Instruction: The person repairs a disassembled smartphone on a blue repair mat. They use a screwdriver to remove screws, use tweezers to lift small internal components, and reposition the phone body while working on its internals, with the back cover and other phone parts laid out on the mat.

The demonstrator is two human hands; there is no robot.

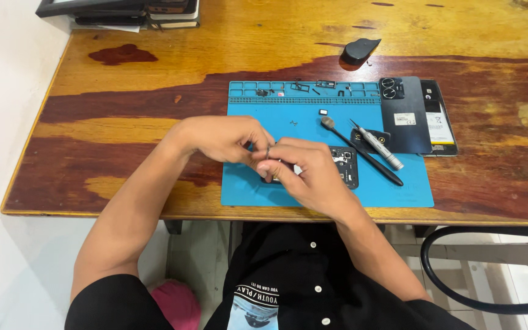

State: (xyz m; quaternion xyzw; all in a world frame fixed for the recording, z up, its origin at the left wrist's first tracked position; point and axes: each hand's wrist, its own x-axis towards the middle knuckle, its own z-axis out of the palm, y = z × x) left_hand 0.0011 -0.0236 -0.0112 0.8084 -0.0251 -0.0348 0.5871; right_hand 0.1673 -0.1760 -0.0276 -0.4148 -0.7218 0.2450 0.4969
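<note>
A: So, how far along does the phone teardown look?

B: Well in, I'd judge. The back cover [404,116] is off and lies at the right edge of the blue repair mat [258,183], with the opened phone body [440,119] just beside it on the wooden table [215,49]. Small screws and brackets sit in the mat's tray compartments [304,87].

A: And the hands?

B: The left hand [221,137] and right hand [313,174] meet over the mat, fingertips pinched together on a small metal part [268,151]; I cannot tell what it is. A dark circuit board [344,166] lies under the right hand.

A: Tools?

B: A precision screwdriver [379,145] and a black spudger [362,153] rest untouched nearby. Reassembly looks not yet begun.
</note>
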